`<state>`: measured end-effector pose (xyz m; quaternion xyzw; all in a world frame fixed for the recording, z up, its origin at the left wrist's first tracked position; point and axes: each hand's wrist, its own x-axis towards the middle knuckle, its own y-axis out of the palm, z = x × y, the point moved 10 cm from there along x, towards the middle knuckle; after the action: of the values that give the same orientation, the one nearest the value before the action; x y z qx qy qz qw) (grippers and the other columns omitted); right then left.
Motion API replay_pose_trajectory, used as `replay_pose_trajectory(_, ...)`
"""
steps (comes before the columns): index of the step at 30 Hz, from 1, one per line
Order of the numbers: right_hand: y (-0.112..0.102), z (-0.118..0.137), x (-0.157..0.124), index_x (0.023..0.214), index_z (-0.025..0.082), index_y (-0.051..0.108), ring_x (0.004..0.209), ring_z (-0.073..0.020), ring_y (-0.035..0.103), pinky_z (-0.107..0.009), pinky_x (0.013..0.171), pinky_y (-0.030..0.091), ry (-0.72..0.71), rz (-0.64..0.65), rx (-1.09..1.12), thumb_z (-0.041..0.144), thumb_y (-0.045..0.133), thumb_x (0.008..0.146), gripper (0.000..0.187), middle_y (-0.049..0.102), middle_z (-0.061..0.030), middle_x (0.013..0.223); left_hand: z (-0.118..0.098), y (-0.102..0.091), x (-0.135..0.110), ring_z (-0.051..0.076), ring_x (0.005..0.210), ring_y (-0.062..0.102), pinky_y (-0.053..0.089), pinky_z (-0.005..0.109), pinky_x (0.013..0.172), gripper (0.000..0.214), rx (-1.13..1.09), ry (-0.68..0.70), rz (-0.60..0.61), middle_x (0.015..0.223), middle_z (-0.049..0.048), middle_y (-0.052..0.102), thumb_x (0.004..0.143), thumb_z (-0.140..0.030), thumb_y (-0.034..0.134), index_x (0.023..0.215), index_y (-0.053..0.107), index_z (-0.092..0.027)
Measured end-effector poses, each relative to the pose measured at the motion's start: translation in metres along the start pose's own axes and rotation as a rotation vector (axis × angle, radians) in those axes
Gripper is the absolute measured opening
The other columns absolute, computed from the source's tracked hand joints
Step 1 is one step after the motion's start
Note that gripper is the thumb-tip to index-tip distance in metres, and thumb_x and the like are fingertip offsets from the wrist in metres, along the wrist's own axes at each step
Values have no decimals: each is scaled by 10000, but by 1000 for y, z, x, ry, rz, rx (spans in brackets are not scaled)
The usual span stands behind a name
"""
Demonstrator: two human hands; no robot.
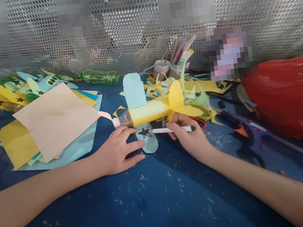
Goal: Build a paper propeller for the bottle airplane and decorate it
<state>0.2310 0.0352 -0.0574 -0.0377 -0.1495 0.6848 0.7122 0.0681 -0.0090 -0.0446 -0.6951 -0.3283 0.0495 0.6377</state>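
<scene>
A toy plane made from a plastic bottle [151,110] lies on the blue table, wrapped in yellow and pale green paper, its white cap pointing left. Light blue paper wings stick out on both sides, and yellow tail fins stand at the right end. On the near wing [151,144] is a black star. My right hand [188,134] grips a white marker [161,130] whose left end is at the star's edge. My left hand [122,148] rests with fingers spread beside the bottle neck, its fingertips on or near the near wing.
Stacked coloured paper sheets [58,121] lie at the left, with finished paper planes [13,95] behind. A green bottle [100,77], paper scraps [159,88] and a perforated metal screen [130,27] are at the back. A purple glue gun [255,130] and red plastic bag [290,100] lie right.
</scene>
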Motion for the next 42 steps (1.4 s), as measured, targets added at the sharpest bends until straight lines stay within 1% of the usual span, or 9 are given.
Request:
replay_pose_trajectory(7,-3,-1,0,577,235,367,465,-105,381,-258,482,327,5,-35,1,194,542,817,299,420,57,447,1,1,0,321,1177,469,446,531,981,369,-2,-3,9,1240,181,538,960,-444,472,1129,669,-183)
replay_pose_trajectory(13,1,0,0,602,238,369,471,-109,395,-264,502,340,5,-6,-2,191,542,820,282,433,59,459,0,0,0,326,1162,475,451,527,974,372,3,4,-1,1229,193,541,961,-431,472,1121,679,-167)
replay_pose_trajectory(17,0,0,0,608,239,369,475,-114,402,-267,506,342,-3,-17,0,194,541,824,280,431,57,461,0,0,0,322,1169,473,448,532,980,373,10,2,1,1235,184,543,961,-437,471,1133,674,-176)
replay_pose_trajectory(21,2,0,0,607,239,365,468,-111,391,-266,500,335,-6,5,11,198,544,826,286,432,59,457,0,1,0,324,1176,471,449,536,978,372,9,0,0,1239,183,544,961,-440,468,1129,674,-179)
replay_pose_trajectory(29,-2,-1,0,584,235,371,467,-110,384,-268,497,320,22,-35,14,171,547,814,296,426,60,448,0,1,0,331,1177,471,444,531,984,377,3,1,-1,1230,196,539,960,-433,476,1129,679,-164)
replay_pose_trajectory(33,-4,-1,0,548,230,367,451,-102,356,-268,476,282,8,-53,56,190,544,818,326,408,59,432,0,1,0,326,1169,471,449,533,978,377,1,2,-5,1234,186,539,959,-442,475,1132,677,-175)
replay_pose_trajectory(36,2,0,-1,578,231,379,447,-101,354,-271,477,271,-14,2,67,200,547,830,305,422,65,440,1,1,0,326,1173,470,449,533,978,375,2,0,2,1236,185,537,960,-441,474,1133,676,-178)
replay_pose_trajectory(42,13,1,-2,628,236,384,452,-97,373,-275,508,289,-37,117,74,217,550,856,282,450,80,450,0,1,0,338,1181,472,442,530,985,382,-5,3,-5,1227,204,532,960,-432,478,1133,682,-159)
